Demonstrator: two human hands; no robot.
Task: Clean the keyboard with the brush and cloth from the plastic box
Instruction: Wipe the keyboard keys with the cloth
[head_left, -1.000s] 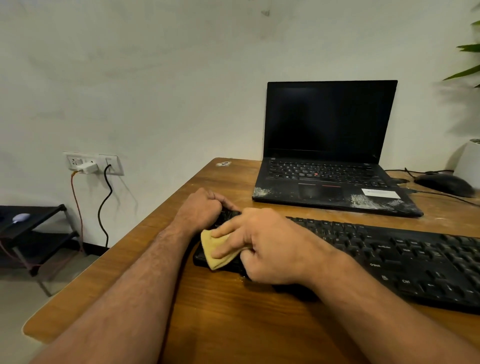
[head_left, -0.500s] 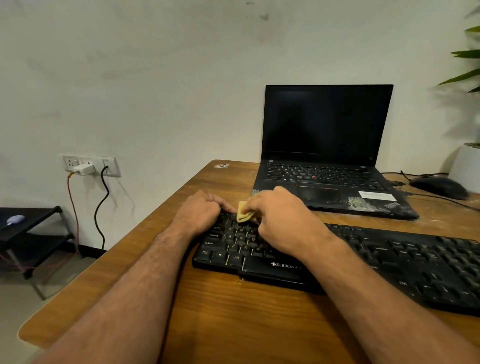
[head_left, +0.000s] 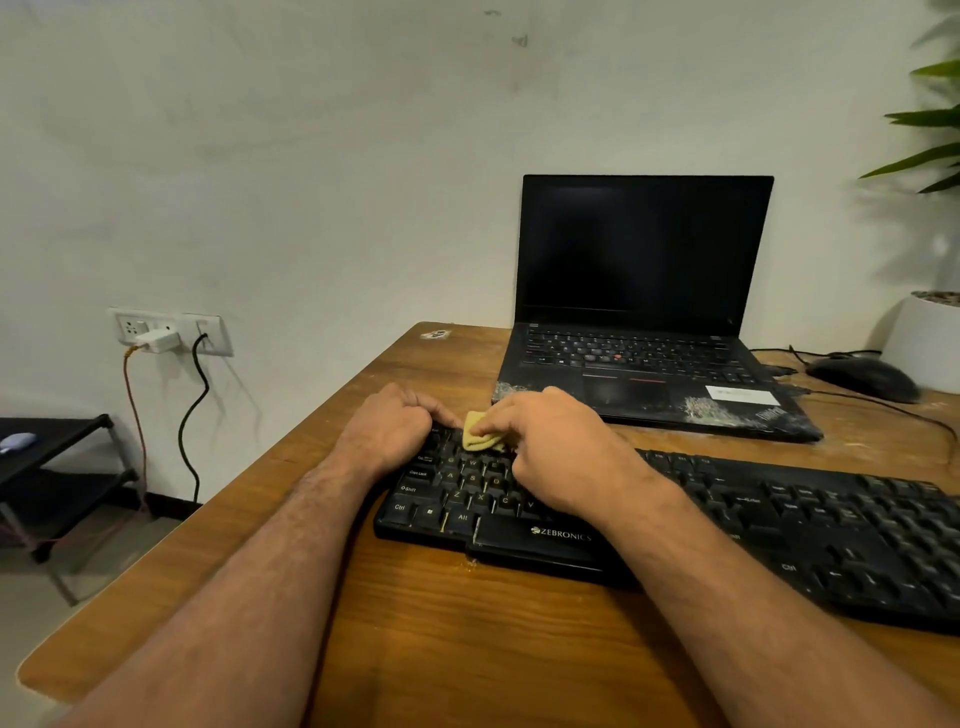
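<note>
yellow cloth (head_left: 480, 437): pinched by right hand (head_left: 553, 449), on top-left keys, as half a second ago | Zebronics keyboard (head_left: 675, 525): under both hands | left hand (head_left: 387, 428): curled, gripping keyboard's left end, unmoved | ThinkPad laptop (head_left: 644, 306): beyond right hand | wooden desk (head_left: 441, 639)

Left hand (head_left: 390, 425) fisted; right hand (head_left: 550, 447) pinching, forearms extended.
</note>
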